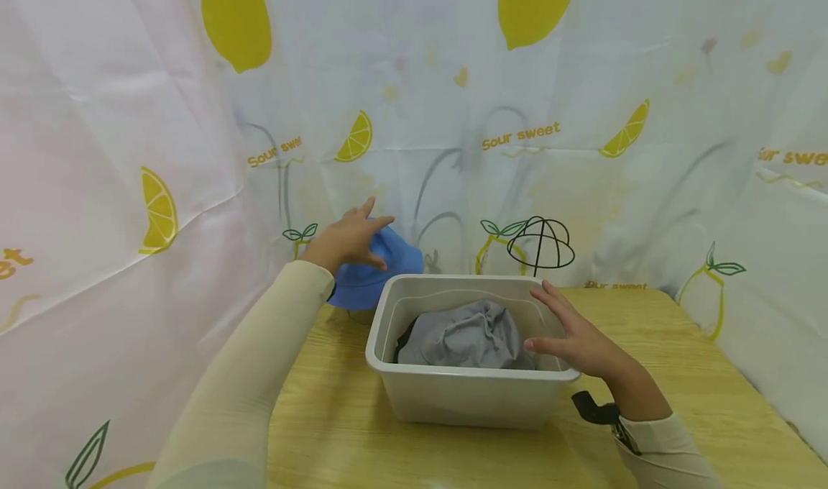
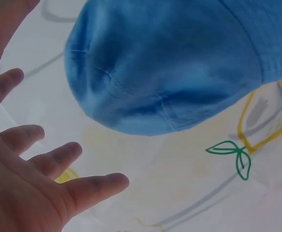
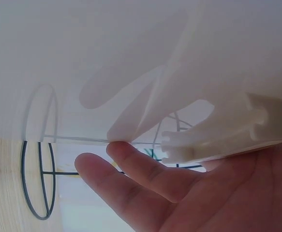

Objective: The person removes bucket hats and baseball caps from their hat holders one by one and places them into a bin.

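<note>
A blue bucket hat (image 1: 397, 255) sits raised behind the left back corner of a light grey plastic bin (image 1: 466, 399). My left hand (image 1: 349, 237) is beside its crown, fingers spread and holding nothing. In the left wrist view a gap shows between the hand (image 2: 29, 179) and the blue hat (image 2: 165, 67). Inside the bin lies a crumpled grey cloth hat (image 1: 468, 334). At the bin's right rim is my right hand (image 1: 582, 341), its thumb and index finger extended over the edge. The right wrist view shows other fingers (image 3: 141, 179) along the bin's outer wall.
A black wire hat stand (image 1: 540, 244) rises behind the bin's back right corner. All of this is on a light wooden table (image 1: 679, 374). White curtains (image 1: 414, 79) printed with lemons close off the back and both sides.
</note>
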`<state>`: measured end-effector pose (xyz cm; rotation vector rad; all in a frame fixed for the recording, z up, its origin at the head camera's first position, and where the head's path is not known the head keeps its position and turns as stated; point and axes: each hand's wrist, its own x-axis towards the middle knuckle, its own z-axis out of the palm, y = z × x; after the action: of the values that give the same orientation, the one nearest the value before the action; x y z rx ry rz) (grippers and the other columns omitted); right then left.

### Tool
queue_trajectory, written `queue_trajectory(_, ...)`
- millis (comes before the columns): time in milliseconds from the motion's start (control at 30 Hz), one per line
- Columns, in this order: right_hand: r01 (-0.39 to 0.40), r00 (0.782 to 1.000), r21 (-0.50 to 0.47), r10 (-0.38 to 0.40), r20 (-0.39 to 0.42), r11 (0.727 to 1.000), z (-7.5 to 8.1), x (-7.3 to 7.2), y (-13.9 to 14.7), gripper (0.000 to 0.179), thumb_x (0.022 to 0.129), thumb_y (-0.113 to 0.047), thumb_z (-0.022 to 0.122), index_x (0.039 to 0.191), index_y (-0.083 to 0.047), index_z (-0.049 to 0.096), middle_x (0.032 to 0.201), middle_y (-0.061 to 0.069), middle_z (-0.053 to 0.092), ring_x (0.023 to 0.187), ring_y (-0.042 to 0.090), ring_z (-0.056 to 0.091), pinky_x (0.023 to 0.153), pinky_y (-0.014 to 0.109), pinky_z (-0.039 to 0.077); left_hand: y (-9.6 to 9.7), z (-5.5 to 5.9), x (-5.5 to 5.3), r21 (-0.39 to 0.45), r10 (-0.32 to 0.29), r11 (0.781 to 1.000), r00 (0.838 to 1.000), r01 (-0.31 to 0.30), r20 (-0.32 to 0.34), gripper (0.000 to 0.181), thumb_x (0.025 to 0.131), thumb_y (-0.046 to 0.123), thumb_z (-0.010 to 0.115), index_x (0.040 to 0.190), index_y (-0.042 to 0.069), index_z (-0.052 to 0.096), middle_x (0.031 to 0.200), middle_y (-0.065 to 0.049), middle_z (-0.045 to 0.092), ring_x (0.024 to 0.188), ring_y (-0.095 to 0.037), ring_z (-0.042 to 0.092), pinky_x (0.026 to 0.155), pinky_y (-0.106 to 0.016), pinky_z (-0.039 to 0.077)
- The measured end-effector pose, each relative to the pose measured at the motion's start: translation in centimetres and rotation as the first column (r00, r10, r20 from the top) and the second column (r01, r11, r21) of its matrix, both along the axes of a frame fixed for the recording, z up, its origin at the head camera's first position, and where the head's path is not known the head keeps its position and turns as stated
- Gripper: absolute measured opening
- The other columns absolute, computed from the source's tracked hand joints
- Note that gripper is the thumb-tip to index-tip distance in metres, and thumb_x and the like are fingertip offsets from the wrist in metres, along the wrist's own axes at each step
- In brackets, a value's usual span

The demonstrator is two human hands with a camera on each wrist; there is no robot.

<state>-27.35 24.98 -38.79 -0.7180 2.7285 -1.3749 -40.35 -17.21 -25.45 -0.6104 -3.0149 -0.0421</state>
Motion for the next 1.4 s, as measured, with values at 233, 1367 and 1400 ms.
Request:
queue_trajectory(233, 0.001, 1.0, 0.001, -0.001, 0.004, 1.0, -0.1, 0.1, -0.1, 0.094, 0.094, -0.033, 0.076, 0.167, -0.015, 0.019, 0.175, 0.009, -0.009, 0.156, 0.053, -0.006, 0.106, 0.086, 0.014, -1.0, -0.9, -0.8, 0.06, 0.052, 0.997, 0.999, -0.052, 0.008, 0.11, 0.078, 0.048, 0.091, 0.165, 0.031, 0.027, 0.174, -0.016, -0.007, 0.156, -0.052, 0.008, 0.112, -0.074, 0.033)
queue_trajectory(1367, 0.013, 1.0, 0.023, -0.012, -0.02, 1.0, 0.2, -0.1, -0.2, 0.095, 0.093, -0.033, 0.077, 0.166, -0.013, 0.021, 0.175, 0.01, -0.007, 0.156, 0.054, -0.003, 0.107, 0.085, 0.014, -3.1, -4.9, -2.4, 0.241, 0.134, 0.962, 0.991, -0.125, -0.024, 0.115, 0.08, 0.052, 0.088, 0.167, 0.04, 0.013, 0.172, -0.024, -0.007, 0.153, -0.058, 0.013, 0.103, -0.081, 0.035)
queue_trajectory(1400, 0.011, 1.0, 0.022, -0.011, -0.016, 1.0, 0.2, 0.0, -0.2, 0.095, 0.093, -0.033, 0.077, 0.166, -0.012, 0.02, 0.175, 0.01, -0.007, 0.156, 0.054, -0.004, 0.107, 0.085, 0.014, -3.0, -5.1, -2.4, 0.25, 0.128, 0.961, 0.992, -0.119, -0.02, 0.114, 0.08, 0.052, 0.087, 0.166, 0.041, 0.014, 0.172, -0.024, -0.008, 0.153, -0.058, 0.012, 0.103, -0.082, 0.034)
